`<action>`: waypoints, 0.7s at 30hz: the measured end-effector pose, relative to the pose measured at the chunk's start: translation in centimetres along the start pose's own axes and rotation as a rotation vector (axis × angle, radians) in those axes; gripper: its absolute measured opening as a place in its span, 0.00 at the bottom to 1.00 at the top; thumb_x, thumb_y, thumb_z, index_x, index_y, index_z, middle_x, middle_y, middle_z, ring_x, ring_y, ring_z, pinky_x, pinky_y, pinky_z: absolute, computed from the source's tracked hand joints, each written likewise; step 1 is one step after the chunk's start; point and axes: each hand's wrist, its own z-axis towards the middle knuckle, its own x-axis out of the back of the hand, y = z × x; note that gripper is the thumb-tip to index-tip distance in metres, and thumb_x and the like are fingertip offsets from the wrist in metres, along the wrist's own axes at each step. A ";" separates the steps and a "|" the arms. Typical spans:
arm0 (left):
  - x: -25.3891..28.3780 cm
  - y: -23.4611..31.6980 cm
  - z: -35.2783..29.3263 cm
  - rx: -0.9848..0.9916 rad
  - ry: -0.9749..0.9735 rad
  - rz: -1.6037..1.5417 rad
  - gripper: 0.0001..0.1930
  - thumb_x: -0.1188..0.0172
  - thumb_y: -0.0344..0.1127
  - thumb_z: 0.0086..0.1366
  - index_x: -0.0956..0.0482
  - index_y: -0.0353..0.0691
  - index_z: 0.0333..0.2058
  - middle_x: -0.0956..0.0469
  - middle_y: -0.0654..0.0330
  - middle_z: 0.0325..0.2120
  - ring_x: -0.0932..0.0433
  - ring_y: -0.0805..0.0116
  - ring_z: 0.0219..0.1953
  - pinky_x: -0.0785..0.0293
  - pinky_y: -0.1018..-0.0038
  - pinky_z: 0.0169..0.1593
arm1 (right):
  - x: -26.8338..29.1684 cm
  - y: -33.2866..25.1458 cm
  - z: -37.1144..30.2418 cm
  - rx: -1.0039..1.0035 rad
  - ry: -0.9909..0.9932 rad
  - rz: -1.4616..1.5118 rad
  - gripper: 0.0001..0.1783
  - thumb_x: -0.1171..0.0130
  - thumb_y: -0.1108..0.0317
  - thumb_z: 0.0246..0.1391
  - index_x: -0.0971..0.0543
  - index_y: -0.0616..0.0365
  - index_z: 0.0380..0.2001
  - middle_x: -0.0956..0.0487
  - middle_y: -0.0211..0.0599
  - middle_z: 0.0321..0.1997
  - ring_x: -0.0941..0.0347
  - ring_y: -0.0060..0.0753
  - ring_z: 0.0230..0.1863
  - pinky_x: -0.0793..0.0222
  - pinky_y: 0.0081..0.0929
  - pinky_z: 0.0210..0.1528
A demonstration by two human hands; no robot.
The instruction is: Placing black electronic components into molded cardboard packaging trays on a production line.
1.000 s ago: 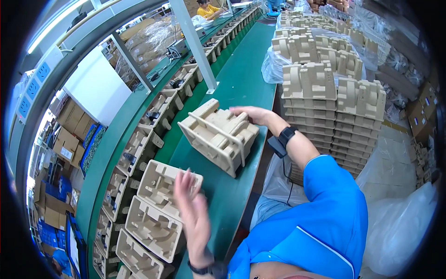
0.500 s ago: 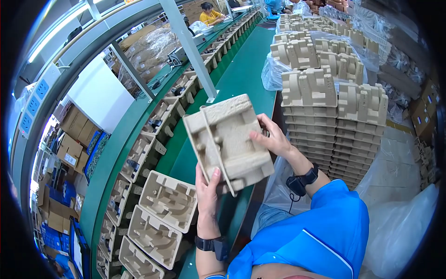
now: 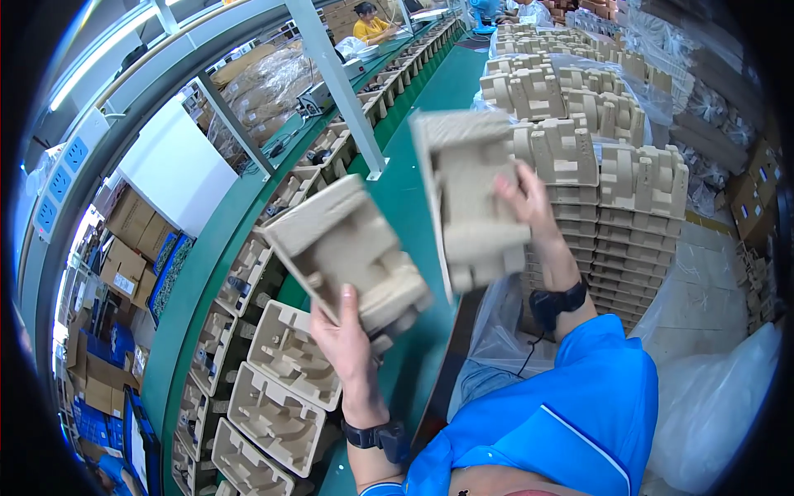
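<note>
My left hand (image 3: pixel 343 335) grips a moulded pulp tray (image 3: pixel 351 252) by its near edge, thumb on the upper side. A second pulp tray (image 3: pixel 475 198), smeared by motion, is held at its right side by my right hand (image 3: pixel 529 202). The two trays are apart, with a gap between them, both above the green bench (image 3: pixel 405 165). Below and left of my left hand, several pulp trays with their hollows facing up, such as the nearest one (image 3: pixel 294 351), lie in a row beside the line.
Tall stacks of pulp trays (image 3: pixel 554 157) stand at the right, partly in clear plastic. Along the left runs a line of trays (image 3: pixel 248 277) holding small dark parts. A grey post (image 3: pixel 335 83) rises from the bench. Farther off sits a person in yellow (image 3: pixel 372 29).
The trays, nested together before, are now two separate ones. My right hand has moved up and right with one; my left has moved left with the other.
</note>
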 end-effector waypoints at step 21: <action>-1.2 -4.5 -0.5 -0.477 -0.539 1.078 0.25 0.45 0.30 0.61 0.32 0.36 0.58 0.25 0.53 0.24 0.27 0.59 0.33 0.37 0.65 0.43 | -3.3 9.6 5.1 -0.491 -0.093 0.151 0.32 0.47 0.42 0.57 0.31 0.53 0.57 0.29 0.31 0.57 0.36 0.29 0.58 0.44 0.37 0.59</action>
